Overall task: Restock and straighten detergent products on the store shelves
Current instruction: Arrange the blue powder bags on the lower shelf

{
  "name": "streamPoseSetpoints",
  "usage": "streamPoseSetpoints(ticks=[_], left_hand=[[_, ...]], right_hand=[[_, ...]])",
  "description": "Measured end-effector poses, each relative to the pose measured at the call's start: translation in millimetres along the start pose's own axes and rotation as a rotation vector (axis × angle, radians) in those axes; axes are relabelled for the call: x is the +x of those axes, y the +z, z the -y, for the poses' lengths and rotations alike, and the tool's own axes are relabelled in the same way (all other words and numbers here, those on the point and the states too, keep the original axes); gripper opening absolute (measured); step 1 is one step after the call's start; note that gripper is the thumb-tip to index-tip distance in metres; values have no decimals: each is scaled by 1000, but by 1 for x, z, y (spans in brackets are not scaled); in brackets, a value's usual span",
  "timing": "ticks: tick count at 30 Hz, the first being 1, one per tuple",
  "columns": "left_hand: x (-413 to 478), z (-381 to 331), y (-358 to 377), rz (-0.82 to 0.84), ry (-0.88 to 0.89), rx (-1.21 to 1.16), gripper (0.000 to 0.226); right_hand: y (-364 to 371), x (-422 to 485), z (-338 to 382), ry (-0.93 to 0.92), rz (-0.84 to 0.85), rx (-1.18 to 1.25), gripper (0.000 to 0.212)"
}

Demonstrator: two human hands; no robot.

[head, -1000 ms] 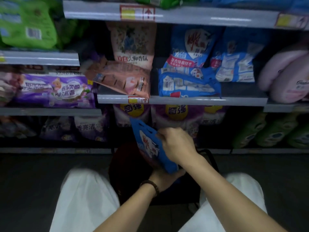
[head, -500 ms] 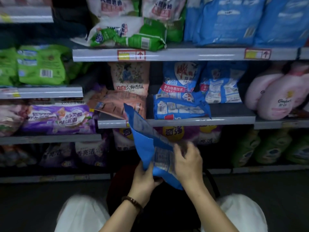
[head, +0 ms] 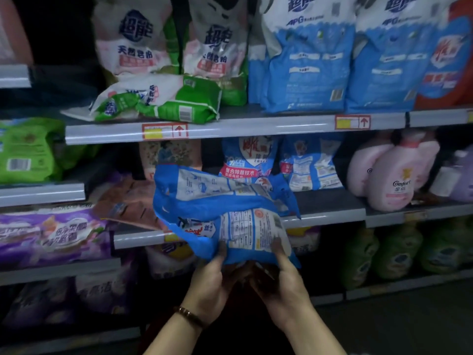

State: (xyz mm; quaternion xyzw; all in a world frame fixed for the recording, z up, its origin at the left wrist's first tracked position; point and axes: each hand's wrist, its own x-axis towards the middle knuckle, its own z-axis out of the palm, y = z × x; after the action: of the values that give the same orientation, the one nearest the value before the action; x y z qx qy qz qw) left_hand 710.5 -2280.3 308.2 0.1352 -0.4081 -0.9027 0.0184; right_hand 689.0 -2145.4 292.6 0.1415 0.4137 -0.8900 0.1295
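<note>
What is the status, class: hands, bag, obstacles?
Left hand and right hand grip blue bag by its bottom edge. Bag at middle shelf front. Another blue bag lies flat there.

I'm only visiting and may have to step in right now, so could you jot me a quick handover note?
Left hand and right hand: each has a grip on the bottom edge of the blue detergent bag, held up before the middle shelf.
Matching blue bags stand on that shelf behind it.
Done: bag lifted to shelf height.
Left: set it with the matching bags; the green bag lying flat on the shelf above probably needs straightening.
</note>
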Motion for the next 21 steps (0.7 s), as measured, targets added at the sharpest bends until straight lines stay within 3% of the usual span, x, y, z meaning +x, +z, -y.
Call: streamPoseSetpoints(ticks=[1,3,6,10,14,16,21], left_hand=[[12,-4,2,37,-4,25,59],[40,-12,9,74,-2,116,50],[88,-30,25,20,7,249,45],[152,-40,39,-6,-15,236,27],[174,-32,28,-161,-113,380,19],[176,-29,25,-146,-136,461,25],[163,-35,14,-121,-130,647,29]], right_hand=[[4,10,8,-15,5,-5,83],[12,31,28,-24,39,-21,65],[26,68,59,-56,96,-82,50],[34,145,76,-132,-87,-261,41],[15,200,64,48,-275,-609,54],[-2,212,51,-36,-298,-785,59],[-22,198,45,-152,-328,-794,72]])
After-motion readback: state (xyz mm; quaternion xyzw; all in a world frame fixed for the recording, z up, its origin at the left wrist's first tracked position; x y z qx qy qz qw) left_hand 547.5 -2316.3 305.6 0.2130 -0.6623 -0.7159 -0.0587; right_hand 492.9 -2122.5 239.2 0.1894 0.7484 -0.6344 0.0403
